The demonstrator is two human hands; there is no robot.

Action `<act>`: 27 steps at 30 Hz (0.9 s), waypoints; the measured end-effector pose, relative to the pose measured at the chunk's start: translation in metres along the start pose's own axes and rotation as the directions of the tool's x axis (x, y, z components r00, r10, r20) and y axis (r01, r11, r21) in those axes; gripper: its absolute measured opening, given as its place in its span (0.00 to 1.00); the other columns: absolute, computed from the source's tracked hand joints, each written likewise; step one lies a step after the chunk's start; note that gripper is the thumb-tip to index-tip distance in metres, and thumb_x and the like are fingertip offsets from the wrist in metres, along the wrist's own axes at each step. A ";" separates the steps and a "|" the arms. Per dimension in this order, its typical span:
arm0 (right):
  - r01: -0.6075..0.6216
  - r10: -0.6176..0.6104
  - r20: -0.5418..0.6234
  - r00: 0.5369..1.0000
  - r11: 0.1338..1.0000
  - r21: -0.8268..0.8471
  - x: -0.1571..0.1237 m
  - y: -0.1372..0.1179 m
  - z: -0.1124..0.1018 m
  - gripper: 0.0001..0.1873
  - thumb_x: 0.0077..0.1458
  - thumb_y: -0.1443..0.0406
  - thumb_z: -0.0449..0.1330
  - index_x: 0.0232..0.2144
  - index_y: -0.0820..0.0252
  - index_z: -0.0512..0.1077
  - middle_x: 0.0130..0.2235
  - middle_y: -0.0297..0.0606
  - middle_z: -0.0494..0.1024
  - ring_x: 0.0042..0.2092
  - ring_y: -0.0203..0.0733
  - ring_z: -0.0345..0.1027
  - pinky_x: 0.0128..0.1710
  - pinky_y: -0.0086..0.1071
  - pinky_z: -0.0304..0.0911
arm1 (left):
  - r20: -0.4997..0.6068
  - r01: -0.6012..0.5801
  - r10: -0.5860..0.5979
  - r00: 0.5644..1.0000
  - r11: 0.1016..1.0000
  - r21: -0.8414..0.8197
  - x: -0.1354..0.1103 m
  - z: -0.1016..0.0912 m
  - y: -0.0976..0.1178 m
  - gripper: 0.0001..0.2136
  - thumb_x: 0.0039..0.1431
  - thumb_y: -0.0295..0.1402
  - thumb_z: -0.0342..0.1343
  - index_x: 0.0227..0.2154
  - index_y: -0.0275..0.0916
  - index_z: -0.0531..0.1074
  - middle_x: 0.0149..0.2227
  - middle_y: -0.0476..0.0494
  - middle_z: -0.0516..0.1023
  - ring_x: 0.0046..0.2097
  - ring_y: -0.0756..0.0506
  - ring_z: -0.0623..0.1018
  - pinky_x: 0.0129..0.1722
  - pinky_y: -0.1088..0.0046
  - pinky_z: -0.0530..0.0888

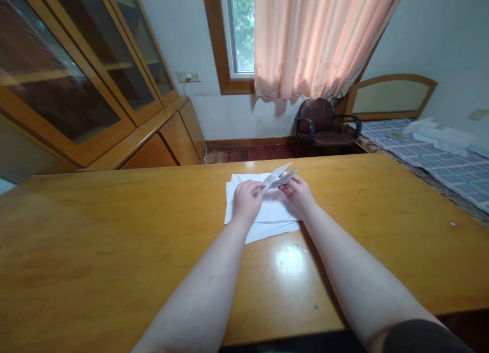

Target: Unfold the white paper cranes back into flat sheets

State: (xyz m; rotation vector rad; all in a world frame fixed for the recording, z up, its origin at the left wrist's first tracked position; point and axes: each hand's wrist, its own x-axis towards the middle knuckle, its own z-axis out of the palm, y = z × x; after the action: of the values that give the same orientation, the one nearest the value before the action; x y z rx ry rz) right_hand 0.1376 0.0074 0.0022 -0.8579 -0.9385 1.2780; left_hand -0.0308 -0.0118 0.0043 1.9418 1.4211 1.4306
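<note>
Over a wooden desk (114, 241) in a bright room, a person with bare forearms is handling a folded white paper (272, 180) with two hands, its slim pointed ends angling up toward the far right. The left hand (247, 202) is gripping the paper's left near end, its thumb and fingers bending close together in a narrow pinch, while the right hand (300, 194) is holding the right near side, its fingers curling narrowly beneath the points; exactly where each right fingertip is pressing is too small to tell. The folded piece is sitting just above a loose stack of white sheets (273, 209), which is lying near the desk's far edge, a little right of center, with its lowest sheets jutting out unevenly on the near side. Light is glaring off the desktop just nearer than the stack, and a dark sleeve (420, 337) is showing on the right arm at the near edge. Along the far left, a glass-doored cabinet (128, 119) is standing against the wall, and a wall socket (188, 77) is holding a plug to its right. Across the far side, a peach curtain (305, 42) is covering much of a window (243, 32) where green leaves are showing. Beneath it, a dark red armchair (319, 119) is standing beyond the desk, and at far right a bed (416, 149) is bearing a blue checked cover and some crumpled white material.
</note>
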 end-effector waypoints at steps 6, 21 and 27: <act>0.055 -0.041 0.077 0.996 0.982 -0.179 -0.007 0.002 0.006 0.10 0.41 0.59 0.66 0.28 0.57 0.76 0.31 0.37 0.76 0.33 0.39 0.68 0.36 0.34 0.65 | 0.080 -0.101 0.111 0.991 0.987 -0.123 -0.002 -0.002 0.013 0.11 0.51 0.30 0.58 0.39 0.44 0.75 0.39 0.45 0.77 0.43 0.44 0.74 0.47 0.65 0.69; -0.048 0.048 0.025 0.999 0.998 -0.029 -0.002 0.002 0.000 0.13 0.40 0.58 0.67 0.29 0.57 0.73 0.29 0.34 0.74 0.27 0.33 0.64 0.28 0.29 0.60 | -0.222 0.006 -0.155 0.963 0.831 -0.556 0.000 0.003 0.005 0.06 0.48 0.34 0.61 0.29 0.39 0.74 0.32 0.46 0.77 0.36 0.48 0.76 0.41 0.68 0.72; -0.102 0.103 0.041 0.994 0.995 -0.005 -0.001 0.003 0.001 0.18 0.41 0.54 0.66 0.33 0.57 0.71 0.31 0.35 0.74 0.29 0.36 0.67 0.27 0.29 0.61 | -0.136 0.122 -0.306 0.942 0.693 -0.711 0.004 0.008 0.000 0.10 0.45 0.36 0.63 0.29 0.38 0.72 0.33 0.46 0.78 0.38 0.48 0.77 0.45 0.67 0.72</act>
State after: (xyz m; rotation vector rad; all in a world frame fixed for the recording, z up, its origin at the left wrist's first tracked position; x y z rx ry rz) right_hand 0.1360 0.0067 -0.0002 -0.8942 -0.9388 1.3875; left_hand -0.0238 -0.0057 0.0025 1.1062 0.9294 1.7890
